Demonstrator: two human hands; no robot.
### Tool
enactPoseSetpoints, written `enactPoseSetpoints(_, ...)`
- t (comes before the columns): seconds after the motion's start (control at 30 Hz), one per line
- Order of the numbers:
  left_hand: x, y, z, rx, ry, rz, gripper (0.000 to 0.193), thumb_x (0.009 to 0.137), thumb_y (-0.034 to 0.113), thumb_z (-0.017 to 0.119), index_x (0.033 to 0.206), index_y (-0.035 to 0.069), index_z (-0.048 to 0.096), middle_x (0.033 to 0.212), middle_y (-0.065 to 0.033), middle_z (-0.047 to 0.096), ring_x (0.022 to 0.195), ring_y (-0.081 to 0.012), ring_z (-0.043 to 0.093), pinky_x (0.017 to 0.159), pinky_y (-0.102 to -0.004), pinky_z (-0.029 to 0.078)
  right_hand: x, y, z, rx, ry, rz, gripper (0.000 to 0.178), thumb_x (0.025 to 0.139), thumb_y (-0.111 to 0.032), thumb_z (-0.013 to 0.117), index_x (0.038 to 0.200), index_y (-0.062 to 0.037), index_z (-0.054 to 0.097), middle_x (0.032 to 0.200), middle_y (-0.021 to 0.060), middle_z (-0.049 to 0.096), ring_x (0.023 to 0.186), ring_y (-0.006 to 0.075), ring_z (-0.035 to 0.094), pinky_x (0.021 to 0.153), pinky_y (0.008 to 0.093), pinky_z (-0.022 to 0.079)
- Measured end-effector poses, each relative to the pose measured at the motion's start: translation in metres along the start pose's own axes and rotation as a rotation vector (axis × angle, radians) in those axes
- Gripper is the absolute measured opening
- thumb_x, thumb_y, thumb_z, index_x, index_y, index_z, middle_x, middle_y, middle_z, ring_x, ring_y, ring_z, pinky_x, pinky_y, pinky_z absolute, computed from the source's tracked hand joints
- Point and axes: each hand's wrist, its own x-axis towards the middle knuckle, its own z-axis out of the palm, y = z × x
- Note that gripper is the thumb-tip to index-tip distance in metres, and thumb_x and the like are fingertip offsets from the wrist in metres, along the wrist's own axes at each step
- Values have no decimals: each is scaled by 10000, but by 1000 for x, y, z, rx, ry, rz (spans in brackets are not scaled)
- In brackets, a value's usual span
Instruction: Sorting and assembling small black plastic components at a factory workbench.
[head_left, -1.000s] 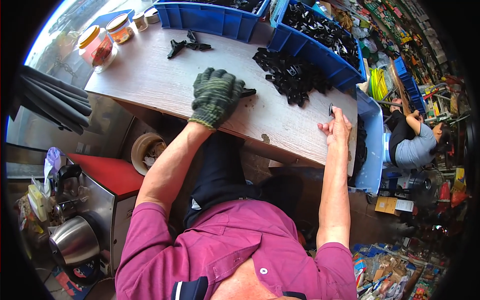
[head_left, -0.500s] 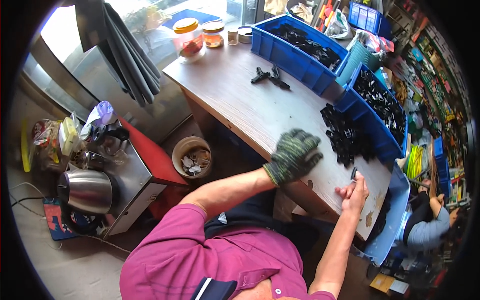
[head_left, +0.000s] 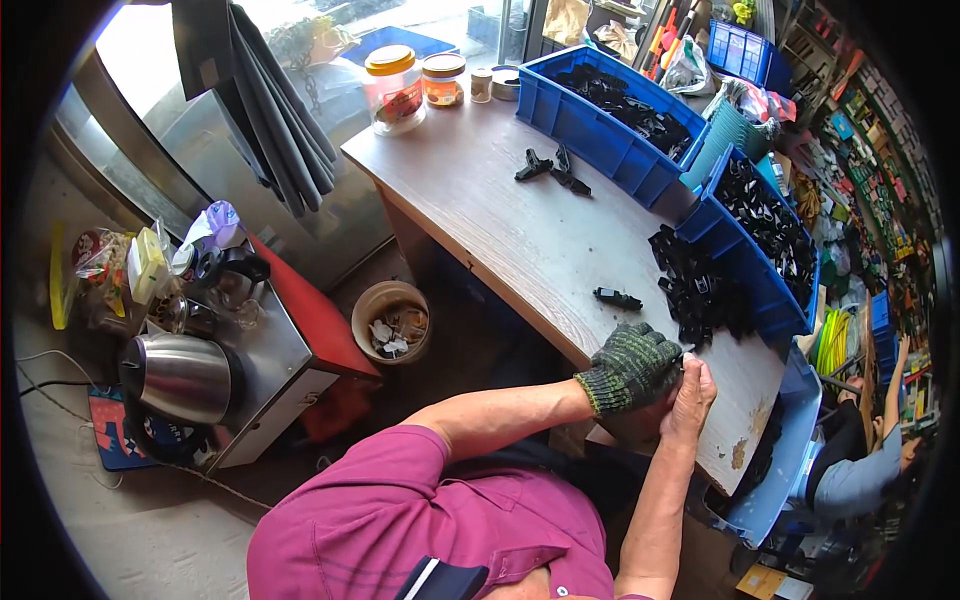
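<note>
My left hand (head_left: 636,368), in a dark green-and-black knit glove, is closed at the table's near edge. Against its fingertips, my bare right hand (head_left: 688,402) pinches with thumb and fingers. Whatever sits between the two hands is too small and covered to make out. Just beyond the glove a single black plastic part (head_left: 618,298) lies on the wooden table (head_left: 480,205). To its right spreads a pile of similar black parts (head_left: 700,290). Farther off, a few black clamp-like pieces (head_left: 556,170) rest together on the tabletop.
Two blue crates, a far one (head_left: 600,150) and a right one (head_left: 745,235), hold many black parts. Jars (head_left: 395,90) stand at the far left corner. A waste bucket (head_left: 368,300) and a steel kettle (head_left: 180,378) are to the left. Another person (head_left: 860,465) works at far right.
My gloved left hand has moved right and nearer, meeting my right hand, which held a small black piece. A black part now shows on the table where the glove was.
</note>
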Motion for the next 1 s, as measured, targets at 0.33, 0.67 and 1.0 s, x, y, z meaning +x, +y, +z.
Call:
enactPoseSetpoints(0.33,-5,-2,3,-8,134,64,240,757,206,691,978,125,642,821,-95,616,780,-320,607,681,-473,464,-5,-27,11,-176,11,130,309,991,-333,618,764,-126,591,553,-85,406,441,26,340,415,222,248)
enactPoseSetpoints(0.67,16,-61,-59,461,43,-140,281,855,356,691,992,111,679,1108,-114,666,1100,-382,585,886,-580,435,-9,-28,13,41,35,190,317,994,-363,524,793,-124,470,496,-35,310,412,92,368,451,353,552)
enactPoseSetpoints(1.0,-5,-18,-29,-291,-38,-56,240,903,152,725,1104,30,676,992,-178,710,879,-350,703,747,-392,553,-14,-29,12,141,163,199,350,995,-389,455,774,-118,447,534,-27,324,418,103,361,430,355,543)
